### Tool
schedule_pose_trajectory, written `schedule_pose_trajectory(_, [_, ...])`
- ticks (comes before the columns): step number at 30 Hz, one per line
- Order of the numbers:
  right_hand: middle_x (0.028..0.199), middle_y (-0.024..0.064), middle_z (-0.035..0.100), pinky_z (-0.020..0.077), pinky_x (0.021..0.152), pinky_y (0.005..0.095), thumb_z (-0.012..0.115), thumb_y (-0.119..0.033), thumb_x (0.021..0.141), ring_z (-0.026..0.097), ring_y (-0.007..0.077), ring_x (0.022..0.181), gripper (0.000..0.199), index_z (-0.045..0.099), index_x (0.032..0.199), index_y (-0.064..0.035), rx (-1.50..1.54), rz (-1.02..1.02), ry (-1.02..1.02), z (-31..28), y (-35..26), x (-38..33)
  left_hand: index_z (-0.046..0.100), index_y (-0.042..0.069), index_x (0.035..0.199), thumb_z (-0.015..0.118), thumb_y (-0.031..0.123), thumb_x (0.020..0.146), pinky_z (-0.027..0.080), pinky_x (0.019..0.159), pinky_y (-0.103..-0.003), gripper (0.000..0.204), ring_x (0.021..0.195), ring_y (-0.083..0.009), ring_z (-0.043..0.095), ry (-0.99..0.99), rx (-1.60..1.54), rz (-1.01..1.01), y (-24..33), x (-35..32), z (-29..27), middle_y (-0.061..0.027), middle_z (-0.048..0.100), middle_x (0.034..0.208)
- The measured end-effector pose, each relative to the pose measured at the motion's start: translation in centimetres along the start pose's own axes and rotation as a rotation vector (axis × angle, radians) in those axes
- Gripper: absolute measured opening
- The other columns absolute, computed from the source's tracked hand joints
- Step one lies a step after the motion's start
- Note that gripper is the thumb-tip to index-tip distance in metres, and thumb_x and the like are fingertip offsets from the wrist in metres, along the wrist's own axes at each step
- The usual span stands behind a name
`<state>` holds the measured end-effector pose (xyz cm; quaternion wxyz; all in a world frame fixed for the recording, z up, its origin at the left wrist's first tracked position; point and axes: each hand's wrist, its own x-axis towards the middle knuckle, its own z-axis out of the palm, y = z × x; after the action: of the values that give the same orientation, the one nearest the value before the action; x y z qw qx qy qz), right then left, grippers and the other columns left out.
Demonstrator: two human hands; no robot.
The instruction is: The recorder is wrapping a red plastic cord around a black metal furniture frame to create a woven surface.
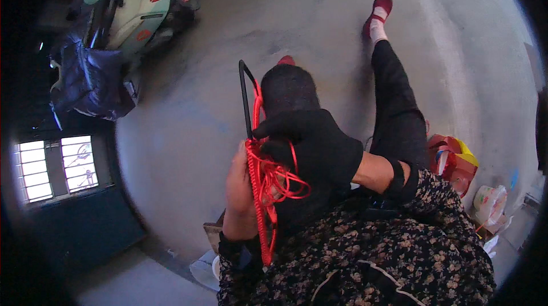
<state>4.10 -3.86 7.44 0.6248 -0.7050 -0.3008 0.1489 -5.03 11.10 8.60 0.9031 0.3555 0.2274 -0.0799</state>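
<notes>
My left hand (238,189), bare, grips a thin black frame (246,98) that stands upright and has red cord (268,183) wound down along it. My right hand (314,146), in a black glove, is closed on the red cord next to the frame, with loose loops hanging below the fingers. Both hands meet in front of my lap, above my black trousers (397,112). My floral sleeves (365,254) fill the lower part of the view.
Grey concrete floor (297,15) lies all around. A scooter with a dark cover (114,38) stands at upper left, a window (56,168) at left. Red and yellow packs (454,160) and a bag (490,203) lie at right. My foot in a red shoe (378,12) is stretched forward.
</notes>
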Motion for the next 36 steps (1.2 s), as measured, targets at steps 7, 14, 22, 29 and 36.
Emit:
schedule_pose_trajectory(7, [0.088,0.0115,0.065,0.0503,0.07,0.033,0.063,-0.002,0.069,0.064,0.0258,0.082,0.032,0.066,0.101,-0.0083,0.038,-0.195,0.028,2.3,-0.3,0.0,0.053,0.001,0.112,0.033,0.038,0.1,0.055,0.068,-0.036,0.044,0.079,-0.024,0.064,-0.056,-0.138,0.149,0.5,-2.0,-0.6,-0.0127,0.063,0.097])
schedule_pose_trajectory(14, [0.084,0.0095,0.067,0.0507,0.067,0.0301,0.069,-0.009,0.074,0.066,0.0226,0.076,0.02,0.068,0.094,-0.0078,-0.091,-0.203,0.061,1.4,-1.3,-0.1,0.049,-0.001,0.123,0.032,0.036,0.1,0.054,0.08,-0.039,0.047,0.096,-0.0278,0.063,-0.081,-0.159,0.149,0.5,-1.8,0.0,-0.0167,0.059,0.117])
schedule_pose_trajectory(22, [0.076,0.0084,0.06,0.0473,0.064,0.0319,0.067,-0.011,0.066,0.061,0.0245,0.072,0.015,0.062,0.08,-0.0074,-0.019,-0.311,0.089,0.4,-0.6,0.3,0.048,0.001,0.123,0.034,0.041,0.098,0.055,0.062,-0.037,0.049,0.079,-0.0264,0.065,0.037,-0.021,0.069,1.0,-1.9,0.6,-0.017,0.061,0.109])
schedule_pose_trajectory(29, [0.078,0.0096,0.062,0.0473,0.065,0.0305,0.067,-0.012,0.071,0.062,0.0232,0.073,0.017,0.062,0.084,-0.004,-0.047,-0.184,0.087,-1.0,0.1,0.5,0.054,0.002,0.114,0.041,0.026,0.097,0.056,0.06,-0.035,0.032,0.075,-0.0223,0.066,-0.179,-0.12,-0.052,0.1,0.4,-0.5,-0.0138,0.064,0.098])
schedule_pose_trajectory(36, [0.084,0.0157,0.066,0.0496,0.068,0.0332,0.066,-0.018,0.078,0.064,0.0268,0.074,0.024,0.066,0.097,-0.0027,0.025,0.182,0.173,-3.1,1.4,-0.3,0.057,0.002,0.113,0.051,0.015,0.094,0.052,0.086,-0.036,0.024,0.098,-0.0198,0.063,-0.082,-0.085,-0.084,-1.4,5.2,1.6,-0.0102,0.064,0.109])
